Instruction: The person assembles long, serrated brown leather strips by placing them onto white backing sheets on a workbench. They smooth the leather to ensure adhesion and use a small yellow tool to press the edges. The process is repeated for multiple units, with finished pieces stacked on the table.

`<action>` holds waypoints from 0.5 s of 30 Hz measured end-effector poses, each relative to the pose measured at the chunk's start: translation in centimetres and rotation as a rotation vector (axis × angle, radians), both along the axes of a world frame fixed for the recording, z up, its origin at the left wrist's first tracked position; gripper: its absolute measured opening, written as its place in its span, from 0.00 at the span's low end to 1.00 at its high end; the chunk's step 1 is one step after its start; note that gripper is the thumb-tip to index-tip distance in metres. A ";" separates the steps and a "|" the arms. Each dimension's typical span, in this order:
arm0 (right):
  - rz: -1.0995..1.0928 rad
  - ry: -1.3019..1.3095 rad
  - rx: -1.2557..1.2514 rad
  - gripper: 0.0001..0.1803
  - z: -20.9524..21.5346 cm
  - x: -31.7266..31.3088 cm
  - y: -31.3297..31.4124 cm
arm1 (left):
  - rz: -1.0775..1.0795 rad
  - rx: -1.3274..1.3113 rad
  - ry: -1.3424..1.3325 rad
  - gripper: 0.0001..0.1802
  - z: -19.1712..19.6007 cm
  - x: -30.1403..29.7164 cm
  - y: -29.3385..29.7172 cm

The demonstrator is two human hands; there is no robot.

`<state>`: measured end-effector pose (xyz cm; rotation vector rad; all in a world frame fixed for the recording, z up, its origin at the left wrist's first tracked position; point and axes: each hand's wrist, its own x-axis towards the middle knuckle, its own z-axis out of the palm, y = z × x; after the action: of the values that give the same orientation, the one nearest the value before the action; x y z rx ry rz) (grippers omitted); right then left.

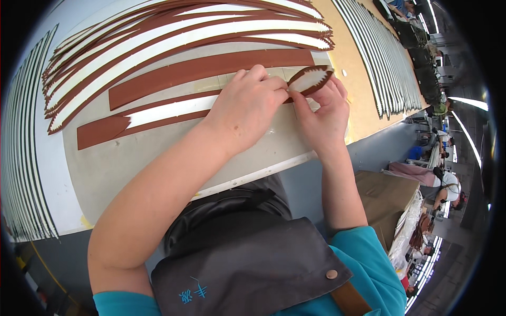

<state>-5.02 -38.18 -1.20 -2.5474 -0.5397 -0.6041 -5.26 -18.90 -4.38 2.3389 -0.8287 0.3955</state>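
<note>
Along the left rim of the pale grey worktable (105, 174) lies a row of thin white strips with dark edges (23, 158); beside it fans a stack of long brown strips with white centres (174, 31); below that lies a plain flat brown strip (205, 71); the left hand (247, 105) presses down on the long brown strip with a white centre (153, 113), fingers curled over its right end; the right hand (321, 113) pinches the strip's pointed, notched tip (311, 79), lifted just off the table; further right, on a tan board (356, 95), lies another row of white dark-edged strips (385, 58)
</note>
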 end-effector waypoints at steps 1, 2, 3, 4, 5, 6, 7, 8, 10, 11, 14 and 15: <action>0.012 -0.007 -0.049 0.05 0.2 0.1 0.2 | -0.013 -0.044 0.022 0.16 -0.2 0.2 0.1; 0.023 -0.015 -0.099 0.04 0.4 0.1 0.3 | -0.027 -0.088 0.044 0.16 -0.4 0.4 0.2; 0.025 -0.009 -0.152 0.05 0.7 0.2 0.4 | -0.029 -0.154 0.066 0.14 -0.6 0.6 0.3; 0.023 -0.004 -0.202 0.05 0.9 0.2 0.4 | -0.035 -0.215 0.089 0.12 -0.5 0.7 0.3; 0.021 0.002 -0.251 0.06 1.1 0.2 0.4 | -0.042 -0.275 0.111 0.11 -0.5 0.8 0.4; 0.036 -0.019 -0.271 0.06 1.2 0.2 0.6 | -0.019 -0.356 0.190 0.14 -0.4 0.8 0.4; 0.048 -0.040 -0.288 0.06 1.3 0.2 0.9 | 0.001 -0.433 0.270 0.16 -0.1 0.8 0.4; 0.060 -0.060 -0.305 0.06 1.3 0.2 1.1 | 0.022 -0.508 0.350 0.19 0.3 0.8 0.4; 0.090 -0.079 -0.357 0.07 1.3 0.4 1.5 | 0.032 -0.599 0.442 0.22 1.3 0.9 0.9; 0.104 -0.089 -0.382 0.07 1.4 0.3 1.6 | 0.036 -0.643 0.488 0.23 1.6 0.9 1.1; 0.126 -0.102 -0.407 0.08 1.7 0.1 1.4 | -0.031 -0.636 0.563 0.21 1.6 1.5 1.5; 0.131 -0.096 -0.382 0.09 1.7 -0.1 1.3 | -0.023 -0.624 0.573 0.20 1.6 1.6 1.6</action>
<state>-5.11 -36.85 0.48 -2.8147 -0.9258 -0.6276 -3.70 -17.29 -2.75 1.7150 -0.3753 -0.0415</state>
